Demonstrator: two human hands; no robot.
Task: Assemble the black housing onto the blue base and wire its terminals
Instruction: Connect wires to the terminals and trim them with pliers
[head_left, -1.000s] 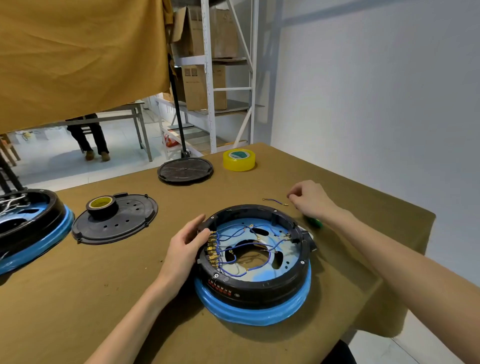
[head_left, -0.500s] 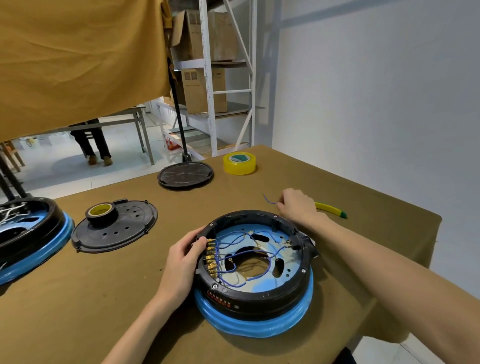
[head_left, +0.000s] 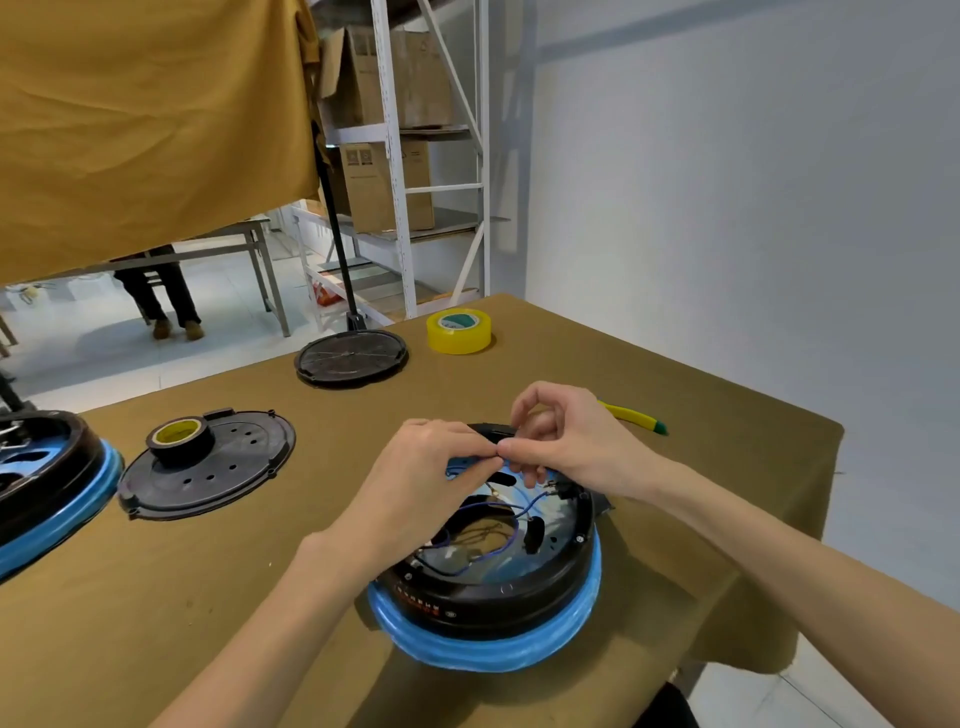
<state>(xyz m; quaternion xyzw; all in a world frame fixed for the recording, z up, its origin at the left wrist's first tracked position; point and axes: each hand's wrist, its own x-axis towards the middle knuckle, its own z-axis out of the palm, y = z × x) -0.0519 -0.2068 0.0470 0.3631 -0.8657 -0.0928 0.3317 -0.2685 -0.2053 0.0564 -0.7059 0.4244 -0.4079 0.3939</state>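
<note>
At the centre of the frame, both hands are being held together over the black housing (head_left: 493, 582), which is sitting on the blue base (head_left: 488, 647) on the tabletop (head_left: 208, 597). A short blue wire (head_left: 470, 460) is being pinched between the fingertips of the left hand (head_left: 415, 488) and the right hand (head_left: 566, 441), each grip being pressed together on it. More blue wires (head_left: 511, 538) are lying looped inside the housing. A yellow pen (head_left: 636, 418) is lying just right of the hands, and a yellow tape roll (head_left: 458, 331) is standing further up the frame
</note>
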